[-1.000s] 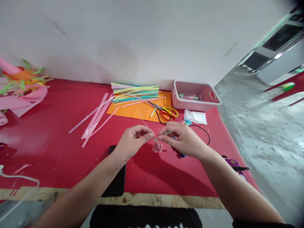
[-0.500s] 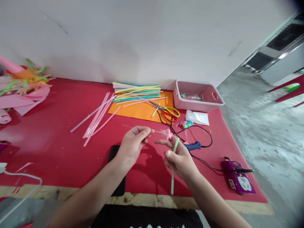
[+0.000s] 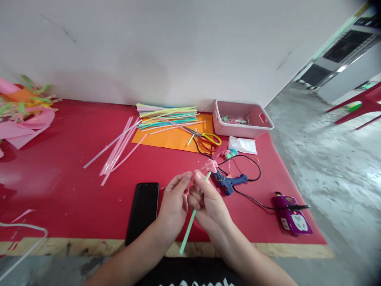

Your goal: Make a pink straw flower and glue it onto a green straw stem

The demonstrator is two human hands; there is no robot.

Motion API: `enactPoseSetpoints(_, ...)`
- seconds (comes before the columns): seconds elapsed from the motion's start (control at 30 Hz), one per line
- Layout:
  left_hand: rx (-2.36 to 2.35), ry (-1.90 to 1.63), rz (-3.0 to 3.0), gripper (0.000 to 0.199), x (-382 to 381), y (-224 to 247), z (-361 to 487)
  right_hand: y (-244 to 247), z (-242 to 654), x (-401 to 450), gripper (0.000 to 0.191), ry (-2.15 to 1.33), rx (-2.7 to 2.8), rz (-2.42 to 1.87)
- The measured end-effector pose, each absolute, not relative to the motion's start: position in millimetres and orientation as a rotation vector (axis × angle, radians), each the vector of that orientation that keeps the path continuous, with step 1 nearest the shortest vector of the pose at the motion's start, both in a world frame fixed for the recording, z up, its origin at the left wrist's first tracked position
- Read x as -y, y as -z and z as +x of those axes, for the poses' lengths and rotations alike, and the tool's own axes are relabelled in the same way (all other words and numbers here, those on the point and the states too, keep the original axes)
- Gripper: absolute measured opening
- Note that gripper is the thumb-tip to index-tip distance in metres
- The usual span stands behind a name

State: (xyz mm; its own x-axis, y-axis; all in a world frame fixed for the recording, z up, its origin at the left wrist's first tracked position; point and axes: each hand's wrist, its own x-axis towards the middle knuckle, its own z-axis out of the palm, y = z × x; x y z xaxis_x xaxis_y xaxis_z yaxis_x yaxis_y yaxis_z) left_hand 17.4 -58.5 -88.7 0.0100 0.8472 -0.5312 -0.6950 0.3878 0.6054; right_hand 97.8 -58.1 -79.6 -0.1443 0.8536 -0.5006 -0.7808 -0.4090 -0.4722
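Observation:
My right hand [image 3: 205,198] is closed around a light green pipe cleaner [image 3: 188,234], which slants down toward the table's front edge. At its upper end sits a fluffy pink flower [image 3: 211,165], just above my right fingers. My left hand [image 3: 177,196] is beside the right one, thumb and fingertips pinched together. A fine thread [image 3: 162,187] shows at its left side; its run through the fingers is hidden. Just right of my right hand lies a blue glue gun [image 3: 229,182], apart from it. The black phone [image 3: 142,210] is left of my left hand, partly behind the forearm.
Scissors [image 3: 205,139] and a bundle of coloured pipe cleaners [image 3: 169,115] lie on orange paper [image 3: 166,141]. Pink strips [image 3: 119,153] are to the left. A pink bin [image 3: 241,130] stands at the back right, and a purple power socket [image 3: 293,216] near the right edge has cords.
My hands have come together. The left moved right and down to the right hand, which closed further on the green pipe cleaner. The pink flower now tops the stem, and more of the phone shows.

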Motion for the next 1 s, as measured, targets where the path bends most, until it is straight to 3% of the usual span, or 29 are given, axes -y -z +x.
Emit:
enactPoseSetpoints(0.4, -1.105, -1.262, 0.284, 0.043, 70, 94, -1, 88, 95, 52, 0.054, -1.863, 0.045, -0.942)
enactPoseSetpoints(0.53, -1.262, -1.39, 0.562, 0.034, 60, 95, -44, 99, 105, 48, 0.052, -1.8, 0.097, -1.028)
enactPoseSetpoints(0.63, -1.289, -1.023, 1.015, 0.028, 51, 92, -60, 105, 105, 50, 0.045, -1.766, 0.174, -1.083)
enactPoseSetpoints(0.9, -1.173, -0.875, 1.269, 0.002, 40, 90, -21, 98, 103, 55, 0.033, -1.557, 0.428, -1.178)
enactPoseSetpoints(1.0, -1.176, -0.949, 1.262, 0.006, 29, 87, -14, 95, 109, 52, 0.038, -1.46, 0.498, -1.178)
